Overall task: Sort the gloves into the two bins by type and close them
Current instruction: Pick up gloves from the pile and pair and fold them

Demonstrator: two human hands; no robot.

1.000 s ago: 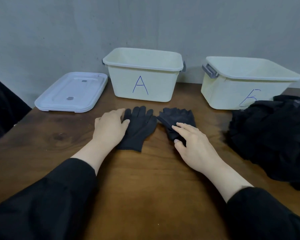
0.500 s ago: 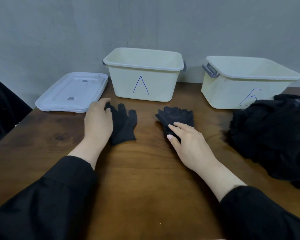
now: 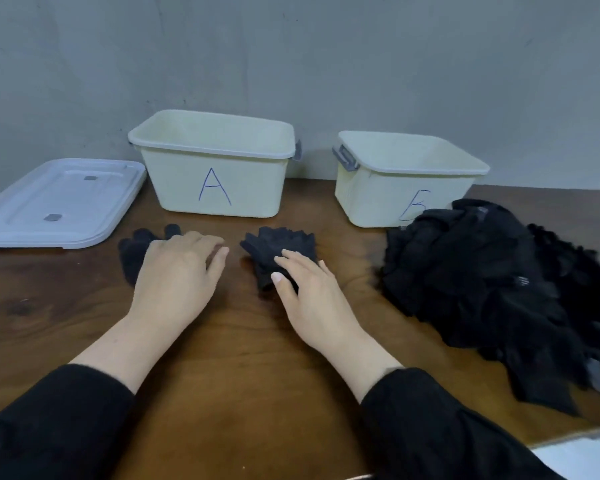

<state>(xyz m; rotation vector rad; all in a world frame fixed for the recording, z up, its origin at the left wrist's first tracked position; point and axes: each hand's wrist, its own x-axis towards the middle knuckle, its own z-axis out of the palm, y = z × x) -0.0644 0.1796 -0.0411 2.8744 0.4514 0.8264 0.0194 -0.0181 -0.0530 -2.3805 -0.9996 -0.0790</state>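
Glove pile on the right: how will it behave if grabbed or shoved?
The glove pile looks like soft dark knit, heaped in folds, so a grab would probably lift a floppy clump with strays trailing. Pushed across the wooden table, it would likely bunch and spread, not slide as one. Rolling or breaking seems unlikely; it is probably light for its bulk.

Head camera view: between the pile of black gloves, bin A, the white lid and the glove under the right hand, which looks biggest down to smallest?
1. Pile of black gloves
2. Bin A and white lid: too alike to rank
3. Glove under the right hand: smallest, partly covered
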